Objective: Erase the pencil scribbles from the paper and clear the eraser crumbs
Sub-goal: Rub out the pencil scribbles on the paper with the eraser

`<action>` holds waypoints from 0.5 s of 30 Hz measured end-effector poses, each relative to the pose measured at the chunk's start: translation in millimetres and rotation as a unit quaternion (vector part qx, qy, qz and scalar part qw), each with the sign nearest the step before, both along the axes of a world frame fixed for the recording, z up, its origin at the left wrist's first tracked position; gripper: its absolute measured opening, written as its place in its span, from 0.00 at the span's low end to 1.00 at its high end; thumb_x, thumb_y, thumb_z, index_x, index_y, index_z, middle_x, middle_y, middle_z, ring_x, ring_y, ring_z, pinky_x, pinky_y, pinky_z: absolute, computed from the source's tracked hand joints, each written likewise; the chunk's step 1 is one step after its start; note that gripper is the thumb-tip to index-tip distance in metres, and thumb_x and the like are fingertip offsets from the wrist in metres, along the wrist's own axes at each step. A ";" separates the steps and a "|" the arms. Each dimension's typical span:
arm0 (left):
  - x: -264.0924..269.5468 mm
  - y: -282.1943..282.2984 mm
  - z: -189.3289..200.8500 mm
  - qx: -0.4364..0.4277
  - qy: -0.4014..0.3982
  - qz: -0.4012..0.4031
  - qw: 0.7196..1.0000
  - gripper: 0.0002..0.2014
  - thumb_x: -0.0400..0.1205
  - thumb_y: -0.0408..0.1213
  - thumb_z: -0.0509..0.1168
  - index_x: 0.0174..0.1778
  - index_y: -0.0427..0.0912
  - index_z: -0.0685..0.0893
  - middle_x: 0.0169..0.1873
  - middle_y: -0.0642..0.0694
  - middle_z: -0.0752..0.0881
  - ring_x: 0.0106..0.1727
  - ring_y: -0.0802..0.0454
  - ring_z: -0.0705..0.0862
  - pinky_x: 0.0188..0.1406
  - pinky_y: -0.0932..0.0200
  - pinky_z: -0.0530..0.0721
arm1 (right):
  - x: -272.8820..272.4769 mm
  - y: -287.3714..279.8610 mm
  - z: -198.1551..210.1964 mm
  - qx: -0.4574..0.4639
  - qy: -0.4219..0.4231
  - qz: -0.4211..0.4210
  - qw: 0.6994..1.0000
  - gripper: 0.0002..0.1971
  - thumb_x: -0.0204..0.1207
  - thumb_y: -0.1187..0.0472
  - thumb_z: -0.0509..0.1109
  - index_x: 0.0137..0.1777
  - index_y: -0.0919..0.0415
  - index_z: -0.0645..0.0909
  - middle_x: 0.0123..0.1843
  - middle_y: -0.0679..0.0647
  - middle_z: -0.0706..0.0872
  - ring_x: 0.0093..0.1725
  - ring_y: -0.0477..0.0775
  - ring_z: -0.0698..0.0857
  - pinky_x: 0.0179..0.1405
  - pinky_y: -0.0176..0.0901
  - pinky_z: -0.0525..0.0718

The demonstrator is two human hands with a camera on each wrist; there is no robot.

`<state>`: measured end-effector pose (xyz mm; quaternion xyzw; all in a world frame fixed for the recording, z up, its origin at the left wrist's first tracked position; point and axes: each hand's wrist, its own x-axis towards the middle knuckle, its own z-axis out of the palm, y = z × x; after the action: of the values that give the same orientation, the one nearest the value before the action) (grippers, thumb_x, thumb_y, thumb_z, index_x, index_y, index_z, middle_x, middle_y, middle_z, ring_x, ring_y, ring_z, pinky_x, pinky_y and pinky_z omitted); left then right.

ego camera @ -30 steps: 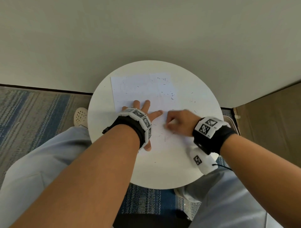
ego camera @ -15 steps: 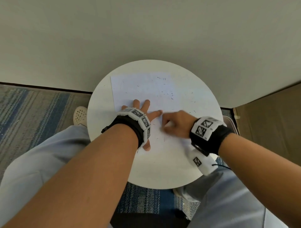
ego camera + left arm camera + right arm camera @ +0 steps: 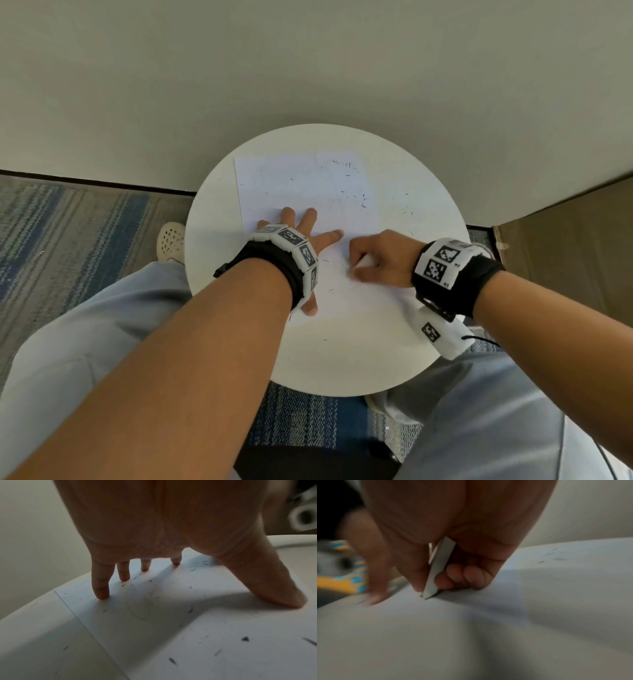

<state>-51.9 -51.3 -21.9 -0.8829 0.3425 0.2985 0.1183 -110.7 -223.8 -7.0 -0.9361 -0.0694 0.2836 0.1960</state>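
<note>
The paper (image 3: 301, 192) lies on the round bench (image 3: 428, 212). The left hand (image 3: 305, 229) presses it with fingers spread flat; the right hand (image 3: 380, 260), at 3 o'clock of it, pinches the eraser (image 3: 436, 569), tip on the sheet. Faint scribbles (image 3: 140, 601) remain; crumbs (image 3: 356, 195) are uncleared.

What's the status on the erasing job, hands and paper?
Left hand flat, pinning paper. Right hand grips eraser, tip on sheet. Crumbs scattered over paper and table. Nothing in the way.

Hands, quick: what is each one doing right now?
Left hand: open, fingers spread, pressing the paper flat.
Right hand: closed around a white eraser, its tip on the paper.
</note>
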 end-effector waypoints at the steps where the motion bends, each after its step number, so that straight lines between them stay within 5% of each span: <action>1: 0.0 0.6 -0.5 0.001 0.000 0.001 1.000 0.66 0.56 0.66 0.79 0.78 0.73 0.35 0.82 0.49 0.34 0.80 0.35 0.39 0.71 0.29 0.61 | -5.5 7.7 -2.8 0.004 0.030 0.041 0.999 0.08 0.75 0.54 0.71 0.39 0.48 0.74 0.30 0.42 0.76 0.30 0.42 0.75 0.30 0.26 0.69; 3: 0.4 0.4 -3.1 0.000 -0.003 -0.001 1.000 0.66 0.55 0.66 0.78 0.78 0.73 0.34 0.82 0.49 0.33 0.80 0.35 0.39 0.71 0.29 0.61 | -11.0 12.3 -5.1 0.015 0.042 0.062 0.997 0.07 0.75 0.54 0.71 0.39 0.47 0.75 0.30 0.42 0.77 0.29 0.40 0.75 0.31 0.27 0.69; 7: 0.5 -0.3 -2.9 0.003 -0.002 0.000 1.000 0.67 0.55 0.66 0.79 0.78 0.73 0.35 0.82 0.49 0.34 0.80 0.35 0.39 0.71 0.28 0.60 | 1.3 -7.6 -2.7 0.003 -0.034 -0.058 0.998 0.06 0.75 0.53 0.71 0.41 0.49 0.76 0.33 0.43 0.79 0.34 0.48 0.78 0.37 0.36 0.73; 10: 1.0 -0.6 -2.8 0.001 -0.004 -0.003 1.000 0.67 0.55 0.66 0.78 0.78 0.73 0.35 0.82 0.49 0.34 0.80 0.35 0.39 0.70 0.29 0.61 | -8.6 5.9 -3.9 0.014 0.036 0.036 0.999 0.07 0.75 0.53 0.71 0.40 0.48 0.75 0.31 0.42 0.78 0.30 0.40 0.75 0.31 0.25 0.71; 15: 0.2 -0.3 -3.3 0.006 0.001 -0.002 1.000 0.66 0.56 0.65 0.79 0.79 0.73 0.35 0.82 0.49 0.34 0.81 0.34 0.38 0.70 0.28 0.61 | 3.3 -11.9 1.4 0.001 -0.019 -0.081 0.997 0.08 0.75 0.52 0.71 0.38 0.47 0.75 0.34 0.42 0.80 0.35 0.45 0.78 0.38 0.36 0.72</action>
<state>-51.7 -51.6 -25.2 -0.8814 0.3424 0.3011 0.1233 -107.4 -235.7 -5.7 -0.9438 0.0023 0.2484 0.2179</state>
